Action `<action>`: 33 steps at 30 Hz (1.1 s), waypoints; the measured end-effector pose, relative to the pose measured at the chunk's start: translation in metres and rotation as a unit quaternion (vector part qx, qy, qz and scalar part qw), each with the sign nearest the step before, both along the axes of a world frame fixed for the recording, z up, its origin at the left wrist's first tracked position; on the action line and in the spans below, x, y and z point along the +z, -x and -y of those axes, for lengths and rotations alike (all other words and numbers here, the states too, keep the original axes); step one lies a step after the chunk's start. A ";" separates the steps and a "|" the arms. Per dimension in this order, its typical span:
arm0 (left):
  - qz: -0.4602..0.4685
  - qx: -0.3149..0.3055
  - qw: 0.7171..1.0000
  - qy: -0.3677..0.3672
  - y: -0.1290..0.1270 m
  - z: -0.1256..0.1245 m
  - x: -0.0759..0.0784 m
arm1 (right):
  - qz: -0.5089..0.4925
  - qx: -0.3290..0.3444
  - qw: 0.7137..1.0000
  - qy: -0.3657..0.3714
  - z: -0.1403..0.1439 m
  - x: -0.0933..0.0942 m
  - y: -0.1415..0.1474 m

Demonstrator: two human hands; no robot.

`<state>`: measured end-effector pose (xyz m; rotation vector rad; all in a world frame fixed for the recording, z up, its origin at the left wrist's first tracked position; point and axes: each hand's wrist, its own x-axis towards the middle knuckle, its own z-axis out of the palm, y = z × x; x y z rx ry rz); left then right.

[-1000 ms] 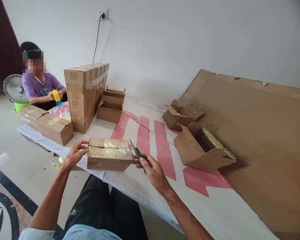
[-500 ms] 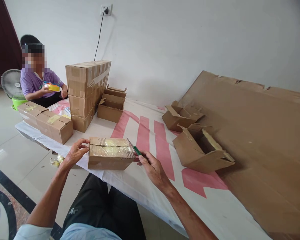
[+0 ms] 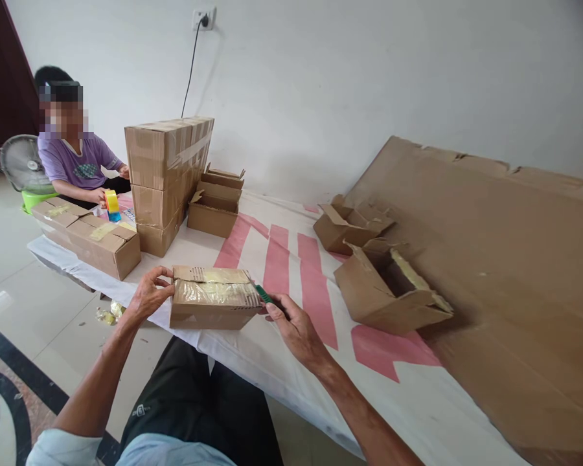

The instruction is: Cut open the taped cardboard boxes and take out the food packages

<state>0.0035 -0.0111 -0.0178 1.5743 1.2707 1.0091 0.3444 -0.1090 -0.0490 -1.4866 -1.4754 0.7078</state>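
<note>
A taped cardboard box (image 3: 214, 316) lies near the front edge of the cloth-covered table, with shiny tape over its top flaps. My left hand (image 3: 150, 294) grips its left end, fingers bent at the top corner. In my right hand (image 3: 294, 323) is a green-handled utility knife (image 3: 263, 293), held at the box's upper right corner. The fingers are closed around the handle, and some of them also come close to the box's right end. I cannot make out the blade clearly against the box.
Stacked closed boxes (image 3: 148, 155) stand left of centre, with long taped boxes (image 3: 104, 243) beside them. Open boxes (image 3: 214, 217) sit behind; another open box (image 3: 379, 294) lies right, by a large cardboard sheet (image 3: 510, 278). A person (image 3: 72, 162) opposite holds a tape roll (image 3: 111, 205).
The knife has shifted slightly at the box's right corner, and its blade shows less. The other person has lowered the tape roll toward the table. My left hand stays on the box.
</note>
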 end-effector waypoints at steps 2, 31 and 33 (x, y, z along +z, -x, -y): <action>0.008 -0.009 1.000 -0.019 0.000 -0.003 -0.003 | 0.012 0.000 1.000 0.002 -0.001 0.004 -0.002; -0.021 -0.101 0.994 -0.031 -0.011 0.005 -0.007 | 0.360 0.243 0.900 0.041 -0.063 0.140 0.054; -0.034 -0.103 0.994 -0.032 -0.011 0.004 -0.005 | 0.411 0.239 0.878 0.049 -0.066 0.148 0.058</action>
